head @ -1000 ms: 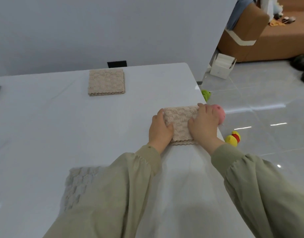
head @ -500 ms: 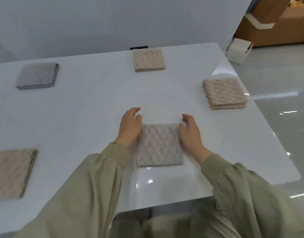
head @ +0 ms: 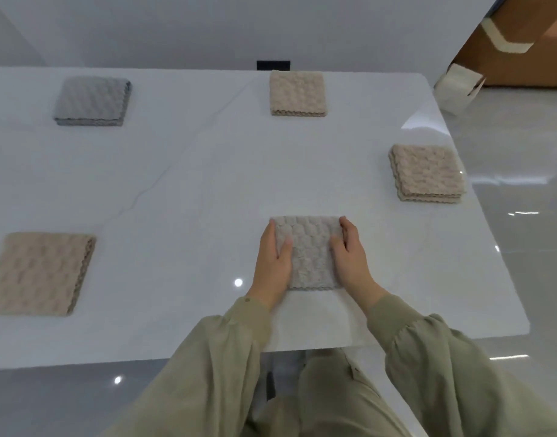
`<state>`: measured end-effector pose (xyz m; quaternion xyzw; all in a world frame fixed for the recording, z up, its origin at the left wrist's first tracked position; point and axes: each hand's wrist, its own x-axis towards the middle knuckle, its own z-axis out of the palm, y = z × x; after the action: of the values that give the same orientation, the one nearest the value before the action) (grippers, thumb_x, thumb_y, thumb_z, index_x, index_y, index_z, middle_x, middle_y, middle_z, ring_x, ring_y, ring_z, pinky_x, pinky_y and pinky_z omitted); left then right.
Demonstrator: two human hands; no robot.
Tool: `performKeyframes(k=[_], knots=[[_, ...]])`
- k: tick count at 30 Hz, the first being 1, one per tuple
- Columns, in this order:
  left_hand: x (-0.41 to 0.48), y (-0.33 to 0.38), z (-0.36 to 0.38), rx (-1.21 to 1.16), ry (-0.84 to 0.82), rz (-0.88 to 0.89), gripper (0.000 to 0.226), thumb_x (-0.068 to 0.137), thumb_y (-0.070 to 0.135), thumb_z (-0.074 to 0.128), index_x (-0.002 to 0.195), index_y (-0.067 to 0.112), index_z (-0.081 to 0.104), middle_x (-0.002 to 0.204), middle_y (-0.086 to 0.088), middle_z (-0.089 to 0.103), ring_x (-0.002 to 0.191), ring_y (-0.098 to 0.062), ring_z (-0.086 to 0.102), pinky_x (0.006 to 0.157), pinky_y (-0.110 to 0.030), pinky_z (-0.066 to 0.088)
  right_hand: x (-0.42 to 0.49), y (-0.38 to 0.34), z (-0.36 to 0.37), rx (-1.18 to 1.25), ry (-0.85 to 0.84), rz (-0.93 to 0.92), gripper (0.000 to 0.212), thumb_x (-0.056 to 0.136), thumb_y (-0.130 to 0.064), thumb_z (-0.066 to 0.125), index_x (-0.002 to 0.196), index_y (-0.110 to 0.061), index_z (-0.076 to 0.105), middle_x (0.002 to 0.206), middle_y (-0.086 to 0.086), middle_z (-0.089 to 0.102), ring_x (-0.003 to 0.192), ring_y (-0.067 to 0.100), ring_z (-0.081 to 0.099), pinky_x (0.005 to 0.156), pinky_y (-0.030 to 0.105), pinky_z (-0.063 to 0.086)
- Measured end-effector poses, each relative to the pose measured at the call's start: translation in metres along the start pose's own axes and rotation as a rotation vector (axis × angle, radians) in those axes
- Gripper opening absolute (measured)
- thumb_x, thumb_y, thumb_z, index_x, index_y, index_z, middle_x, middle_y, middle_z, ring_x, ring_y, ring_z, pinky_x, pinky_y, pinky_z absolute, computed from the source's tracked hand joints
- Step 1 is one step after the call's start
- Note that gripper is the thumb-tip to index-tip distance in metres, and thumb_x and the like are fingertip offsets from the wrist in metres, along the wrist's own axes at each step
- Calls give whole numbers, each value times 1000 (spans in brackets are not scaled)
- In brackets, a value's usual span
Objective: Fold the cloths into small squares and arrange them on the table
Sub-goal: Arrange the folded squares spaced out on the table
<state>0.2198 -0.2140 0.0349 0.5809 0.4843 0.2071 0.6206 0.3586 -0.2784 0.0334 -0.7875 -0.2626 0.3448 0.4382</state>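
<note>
A light grey-beige folded cloth (head: 308, 252) lies flat as a small square on the white table (head: 192, 184), near its front edge. My left hand (head: 270, 263) holds the cloth's left side with the thumb on top. My right hand (head: 351, 258) holds the right side the same way. Four other folded squares lie spread out: a grey cloth (head: 92, 100) far left, a beige cloth (head: 297, 93) far middle, a beige cloth (head: 426, 173) by the right edge, and a beige cloth (head: 39, 272) at near left.
A black wall socket (head: 273, 65) sits behind the table's far edge. On the glossy floor to the right stand a white box (head: 458, 89) and a brown sofa (head: 519, 42). The table's rounded right edge runs close to the right beige cloth.
My hands left the beige cloth by the right edge and came to the grey-beige cloth. They went from flanking it to holding its sides with thumbs on top.
</note>
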Motion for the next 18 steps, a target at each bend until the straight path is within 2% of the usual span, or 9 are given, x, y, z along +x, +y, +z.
performKeyframes(k=[3, 7, 11, 14, 18], knots=[[0, -2, -1, -13, 72, -13, 54, 101, 33, 38, 150, 24, 18, 152, 14, 24, 138, -1, 24, 116, -27, 21, 4, 7, -12, -1, -19, -34, 52, 98, -17, 43, 146, -14, 24, 151, -1, 30, 137, 13, 30, 103, 14, 23], [7, 0, -7, -109, 152, -55, 51, 102, 27, 36, 150, 22, 20, 154, 13, 23, 139, -1, 23, 114, -23, 19, 10, 13, -19, 86, -60, -33, 51, 99, -16, 41, 147, -18, 25, 152, -3, 29, 136, 10, 30, 110, 22, 26], [15, 2, 0, -105, 105, -35, 49, 102, 27, 37, 149, 20, 24, 154, 9, 26, 138, -1, 26, 115, -24, 21, 9, 11, -4, 109, -66, -89, 52, 98, -17, 41, 148, -15, 23, 149, -4, 30, 131, 2, 30, 95, -1, 26], [13, -1, 9, -108, 69, -41, 51, 101, 30, 39, 149, 22, 24, 154, 10, 25, 140, -2, 24, 118, -31, 21, 4, 11, 2, 132, -47, -98, 61, 91, -28, 42, 147, -15, 24, 148, -6, 31, 130, 1, 31, 99, 8, 28], [10, -6, 5, -92, 63, -34, 51, 101, 31, 39, 149, 24, 24, 154, 12, 26, 140, -1, 24, 118, -33, 22, 1, 14, -8, 173, 19, -59, 50, 98, -11, 41, 146, -12, 26, 149, 0, 33, 130, 2, 33, 105, 16, 30]])
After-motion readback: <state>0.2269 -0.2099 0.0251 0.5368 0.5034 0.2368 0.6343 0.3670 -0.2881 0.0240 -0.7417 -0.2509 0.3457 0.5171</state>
